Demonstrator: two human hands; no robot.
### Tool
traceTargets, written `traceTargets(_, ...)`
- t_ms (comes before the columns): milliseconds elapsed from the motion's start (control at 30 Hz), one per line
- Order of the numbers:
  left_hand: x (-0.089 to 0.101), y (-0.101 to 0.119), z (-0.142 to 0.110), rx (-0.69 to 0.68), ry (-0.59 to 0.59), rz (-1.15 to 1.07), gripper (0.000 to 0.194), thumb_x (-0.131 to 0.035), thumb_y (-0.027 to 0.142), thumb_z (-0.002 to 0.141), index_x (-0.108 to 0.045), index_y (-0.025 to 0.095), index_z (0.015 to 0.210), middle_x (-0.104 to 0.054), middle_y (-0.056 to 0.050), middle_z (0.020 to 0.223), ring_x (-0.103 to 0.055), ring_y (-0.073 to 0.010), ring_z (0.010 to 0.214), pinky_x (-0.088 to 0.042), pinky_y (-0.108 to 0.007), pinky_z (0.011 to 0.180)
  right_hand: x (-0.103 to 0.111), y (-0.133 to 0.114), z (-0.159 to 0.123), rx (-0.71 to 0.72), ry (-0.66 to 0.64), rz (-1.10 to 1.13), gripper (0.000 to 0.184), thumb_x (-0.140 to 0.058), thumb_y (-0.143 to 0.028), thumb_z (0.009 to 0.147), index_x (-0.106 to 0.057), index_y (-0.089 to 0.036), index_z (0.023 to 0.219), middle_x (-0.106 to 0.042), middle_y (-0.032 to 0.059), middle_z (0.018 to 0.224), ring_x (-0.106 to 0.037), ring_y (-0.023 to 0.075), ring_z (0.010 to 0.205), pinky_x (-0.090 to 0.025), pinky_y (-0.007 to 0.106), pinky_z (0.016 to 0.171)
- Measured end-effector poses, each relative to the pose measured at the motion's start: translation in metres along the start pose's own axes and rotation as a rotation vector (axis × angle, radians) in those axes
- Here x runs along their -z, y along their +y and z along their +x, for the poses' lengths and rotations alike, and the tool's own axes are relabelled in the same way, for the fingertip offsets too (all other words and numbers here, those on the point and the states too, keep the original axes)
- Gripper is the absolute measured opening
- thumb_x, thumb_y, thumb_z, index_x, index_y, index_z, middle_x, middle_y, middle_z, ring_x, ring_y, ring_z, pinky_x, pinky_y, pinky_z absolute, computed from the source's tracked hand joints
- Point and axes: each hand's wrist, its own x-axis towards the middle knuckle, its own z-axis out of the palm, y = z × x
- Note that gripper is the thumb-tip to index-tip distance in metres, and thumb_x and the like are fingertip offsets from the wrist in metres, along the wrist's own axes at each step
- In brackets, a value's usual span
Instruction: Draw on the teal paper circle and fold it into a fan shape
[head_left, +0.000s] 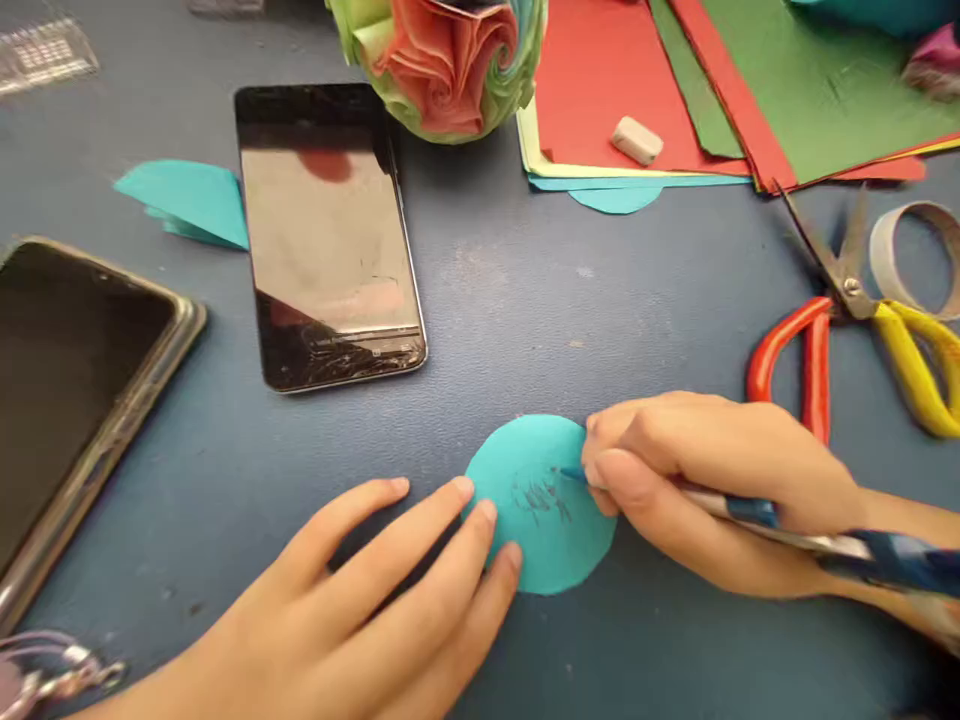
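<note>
A teal paper circle lies flat on the blue table near the front. My left hand rests flat beside it, fingers stretched out, with the fingertips pressing on the circle's left edge. My right hand is closed around a pen, whose tip touches the middle of the circle, where dark scribbled marks show.
Two phones lie at the left: one screen up in the middle, another at the edge. A folded paper ball stands at the back. Coloured paper sheets with an eraser, scissors and a tape roll lie at the right.
</note>
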Motion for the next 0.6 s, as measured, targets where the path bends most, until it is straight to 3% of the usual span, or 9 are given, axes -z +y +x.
traceTargets(133,0.005,-0.002,0.003,-0.016,-0.023,0.006,0.031,-0.041,0.025,0.096,-0.057,0.023,0.122,-0.059,0.001,0.124,-0.044,-0.0204,0.123,-0.019,-0.042,0.115,0.002,-0.008,0.003,-0.036,0.085,-0.051,0.030,-0.042,-0.014,0.092,-0.033,-0.019,0.064,-0.048,-0.0039,0.055,-0.046,0.0056,0.048,-0.037,0.020,0.048)
traceTargets(300,0.004,-0.001,0.006,0.023,-0.014,-0.038,0.030,-0.043,0.023,0.096,-0.059,0.022,0.120,-0.063,0.002,0.119,-0.046,-0.0199,0.120,-0.019,-0.041,0.115,-0.006,-0.014,0.009,0.020,0.079,-0.046,0.031,-0.040,-0.013,0.093,-0.033,-0.020,0.064,-0.046,-0.0042,0.055,-0.047,0.0058,0.049,-0.040,0.020,0.050)
traceTargets(467,0.004,-0.003,0.007,-0.019,-0.012,-0.018,0.030,-0.043,0.022,0.095,-0.060,0.021,0.120,-0.064,0.002,0.119,-0.048,-0.0195,0.117,-0.019,-0.042,0.115,-0.010,-0.016,0.011,-0.058,0.113,-0.069,0.030,-0.042,-0.013,0.093,-0.033,-0.020,0.065,-0.047,-0.0043,0.056,-0.047,0.0057,0.048,-0.040,0.021,0.049)
traceTargets(600,0.005,-0.004,0.006,-0.043,0.002,-0.014,0.031,-0.044,0.023,0.095,-0.059,0.021,0.121,-0.062,0.003,0.121,-0.047,-0.0201,0.118,-0.017,-0.042,0.116,-0.007,-0.016,0.012,-0.038,0.063,-0.078,0.030,-0.042,-0.015,0.093,-0.034,-0.020,0.064,-0.048,-0.0044,0.056,-0.047,0.0054,0.048,-0.039,0.020,0.047)
